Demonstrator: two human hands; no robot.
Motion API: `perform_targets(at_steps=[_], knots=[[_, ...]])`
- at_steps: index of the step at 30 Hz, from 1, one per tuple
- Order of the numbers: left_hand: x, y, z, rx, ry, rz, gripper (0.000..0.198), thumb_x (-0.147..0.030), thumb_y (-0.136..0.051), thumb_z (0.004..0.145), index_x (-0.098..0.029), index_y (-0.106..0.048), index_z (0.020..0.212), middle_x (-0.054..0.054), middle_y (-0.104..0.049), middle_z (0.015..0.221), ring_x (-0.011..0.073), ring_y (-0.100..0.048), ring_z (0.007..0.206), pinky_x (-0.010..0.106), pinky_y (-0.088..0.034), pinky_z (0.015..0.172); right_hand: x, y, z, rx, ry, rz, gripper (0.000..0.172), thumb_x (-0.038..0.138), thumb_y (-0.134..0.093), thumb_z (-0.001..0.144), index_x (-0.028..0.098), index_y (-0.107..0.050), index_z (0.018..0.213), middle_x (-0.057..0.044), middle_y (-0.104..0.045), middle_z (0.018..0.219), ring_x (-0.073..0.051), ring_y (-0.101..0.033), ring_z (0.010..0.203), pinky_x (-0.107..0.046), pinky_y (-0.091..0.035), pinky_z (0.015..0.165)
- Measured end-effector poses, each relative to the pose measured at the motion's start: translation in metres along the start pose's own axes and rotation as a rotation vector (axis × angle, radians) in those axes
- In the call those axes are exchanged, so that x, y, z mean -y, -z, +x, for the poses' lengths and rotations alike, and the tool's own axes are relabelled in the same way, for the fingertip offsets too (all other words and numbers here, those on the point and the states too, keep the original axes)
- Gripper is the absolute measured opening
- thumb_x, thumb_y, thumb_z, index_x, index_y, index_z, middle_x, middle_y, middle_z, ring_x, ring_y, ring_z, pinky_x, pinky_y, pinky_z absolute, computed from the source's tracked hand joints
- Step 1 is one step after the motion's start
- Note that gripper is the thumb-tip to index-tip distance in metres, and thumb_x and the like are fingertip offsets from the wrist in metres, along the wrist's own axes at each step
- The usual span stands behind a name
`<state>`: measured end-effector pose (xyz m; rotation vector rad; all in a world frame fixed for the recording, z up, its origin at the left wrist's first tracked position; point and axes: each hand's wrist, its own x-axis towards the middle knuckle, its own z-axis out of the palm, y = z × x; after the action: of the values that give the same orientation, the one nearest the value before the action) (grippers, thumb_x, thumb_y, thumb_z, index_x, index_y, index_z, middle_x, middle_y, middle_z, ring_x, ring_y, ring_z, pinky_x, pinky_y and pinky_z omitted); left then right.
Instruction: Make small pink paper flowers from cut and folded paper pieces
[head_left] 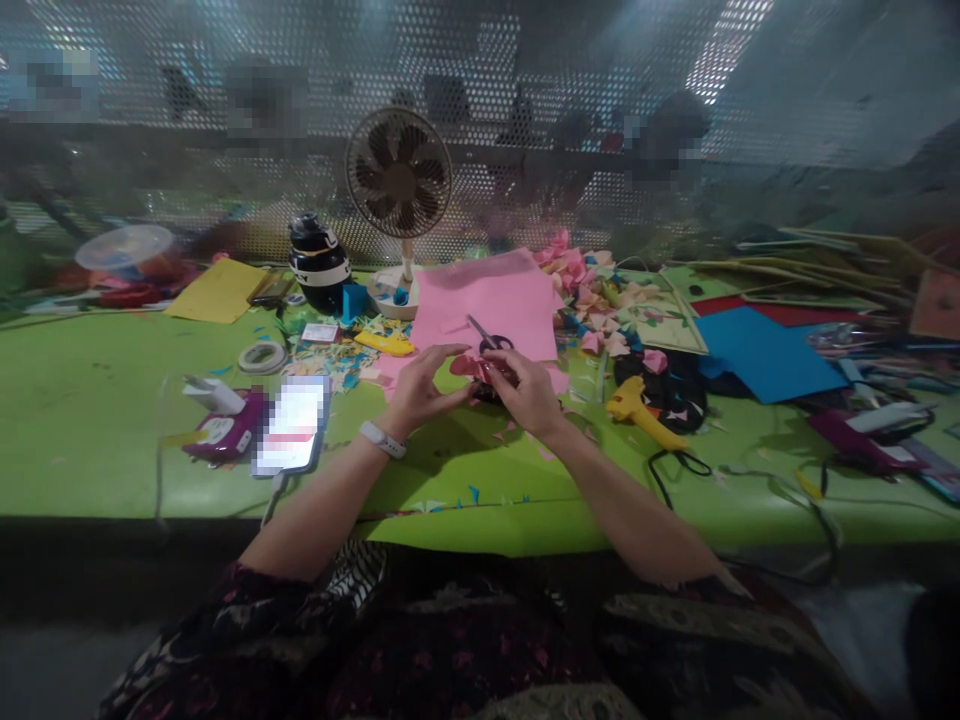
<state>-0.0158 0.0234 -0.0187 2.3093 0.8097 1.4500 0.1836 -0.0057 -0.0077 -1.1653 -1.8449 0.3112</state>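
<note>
Both my hands meet over the green table (pixel 97 420), just in front of a pink paper sheet (pixel 487 300). My left hand (pixel 421 385) pinches one end of a small pink folded paper piece (pixel 466 365); a white band sits on that wrist. My right hand (pixel 525 388) closes its fingers on the other end of the same piece. Scissors (pixel 487 342) with dark handles lie on the pink sheet right behind my fingers.
A phone (pixel 294 425) and a purple device (pixel 225 428) lie to the left, with a tape roll (pixel 262 357). A yellow glue gun (pixel 641 410) with a cable lies to the right, near blue paper (pixel 765 355). A small fan (pixel 399 190), a dark bottle (pixel 319 262) and folded paper flowers (pixel 592 290) stand behind.
</note>
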Motion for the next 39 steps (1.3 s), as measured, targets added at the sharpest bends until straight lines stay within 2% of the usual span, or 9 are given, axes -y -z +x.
perform_targets(at_steps=[8, 13, 17, 22, 27, 30, 33, 37, 39], knots=[[-0.002, -0.003, 0.0, -0.053, 0.022, -0.091, 0.043, -0.035, -0.074, 0.083, -0.018, -0.061, 0.12, 0.013, -0.07, 0.118, 0.0239, -0.066, 0.112, 0.04, -0.054, 0.098, -0.001, 0.002, 0.001, -0.067, 0.023, 0.007, 0.028, 0.039, -0.051, 0.098, 0.021, -0.066, 0.113, -0.011, -0.074, 0.113, -0.024, -0.072, 0.095, -0.039, -0.057, 0.087], [-0.002, -0.003, 0.002, -0.087, 0.203, -0.224, 0.03, -0.036, -0.064, 0.091, -0.019, -0.062, 0.115, 0.012, -0.07, 0.118, 0.0213, -0.067, 0.109, 0.038, -0.056, 0.095, -0.005, 0.007, 0.005, -0.099, 0.021, -0.013, 0.03, 0.041, -0.047, 0.1, 0.023, -0.065, 0.116, -0.011, -0.072, 0.117, -0.024, -0.07, 0.102, -0.039, -0.058, 0.09], [0.006, -0.006, 0.001, -0.087, 0.342, -0.358, 0.029, -0.042, -0.06, 0.093, -0.019, -0.065, 0.109, 0.011, -0.072, 0.111, 0.0188, -0.07, 0.101, 0.032, -0.057, 0.087, -0.008, 0.007, 0.005, -0.089, 0.051, -0.053, 0.028, 0.031, -0.046, 0.099, 0.023, -0.064, 0.119, -0.011, -0.071, 0.121, -0.024, -0.068, 0.109, -0.041, -0.056, 0.095], [0.01, -0.012, -0.001, -0.048, 0.458, -0.572, 0.04, -0.048, -0.071, 0.085, -0.017, -0.066, 0.11, 0.009, -0.076, 0.096, 0.0186, -0.073, 0.091, 0.034, -0.06, 0.086, -0.009, 0.005, 0.003, -0.06, 0.083, -0.139, 0.032, 0.023, -0.047, 0.096, 0.026, -0.063, 0.124, -0.01, -0.07, 0.12, -0.025, -0.066, 0.111, -0.043, -0.055, 0.096], [0.007, -0.015, 0.0, 0.005, 0.567, -0.68, 0.048, -0.056, -0.08, 0.072, -0.014, -0.072, 0.094, 0.009, -0.078, 0.089, 0.018, -0.073, 0.076, 0.038, -0.064, 0.08, -0.008, 0.003, 0.003, -0.062, 0.134, -0.164, 0.031, 0.022, -0.045, 0.096, 0.025, -0.064, 0.121, -0.01, -0.072, 0.113, -0.027, -0.067, 0.108, -0.045, -0.053, 0.097], [0.009, -0.016, 0.001, 0.012, 0.616, -0.692, 0.05, -0.06, -0.081, 0.066, -0.015, -0.073, 0.086, 0.007, -0.077, 0.083, 0.0164, -0.072, 0.07, 0.036, -0.065, 0.076, -0.008, 0.004, 0.004, -0.085, 0.092, -0.12, 0.028, 0.026, -0.051, 0.094, 0.021, -0.065, 0.118, -0.012, -0.072, 0.111, -0.025, -0.069, 0.098, -0.042, -0.055, 0.091], [0.012, -0.017, 0.0, -0.033, 0.619, -0.682, 0.052, -0.063, -0.081, 0.064, -0.015, -0.072, 0.082, 0.005, -0.075, 0.078, 0.0159, -0.072, 0.067, 0.035, -0.064, 0.074, -0.008, 0.004, 0.005, -0.048, -0.002, -0.083, 0.019, 0.033, -0.055, 0.091, 0.021, -0.068, 0.1, -0.009, -0.074, 0.097, -0.023, -0.07, 0.085, -0.037, -0.056, 0.081], [0.01, -0.015, -0.001, -0.051, 0.599, -0.63, 0.048, -0.061, -0.08, 0.068, -0.015, -0.068, 0.077, 0.003, -0.072, 0.067, 0.0144, -0.069, 0.061, 0.03, -0.063, 0.068, -0.012, 0.007, 0.008, 0.102, -0.134, 0.056, 0.02, 0.039, -0.056, 0.089, 0.022, -0.065, 0.087, -0.002, -0.071, 0.075, -0.018, -0.066, 0.065, -0.031, -0.054, 0.063], [0.006, -0.012, -0.001, -0.031, 0.606, -0.606, 0.046, -0.059, -0.077, 0.074, -0.014, -0.066, 0.073, 0.003, -0.071, 0.064, 0.0141, -0.069, 0.059, 0.028, -0.061, 0.064, -0.017, 0.015, 0.015, 0.087, -0.221, 0.12, 0.022, 0.042, -0.059, 0.086, 0.021, -0.064, 0.083, 0.0, -0.068, 0.068, -0.015, -0.062, 0.054, -0.028, -0.052, 0.054]])
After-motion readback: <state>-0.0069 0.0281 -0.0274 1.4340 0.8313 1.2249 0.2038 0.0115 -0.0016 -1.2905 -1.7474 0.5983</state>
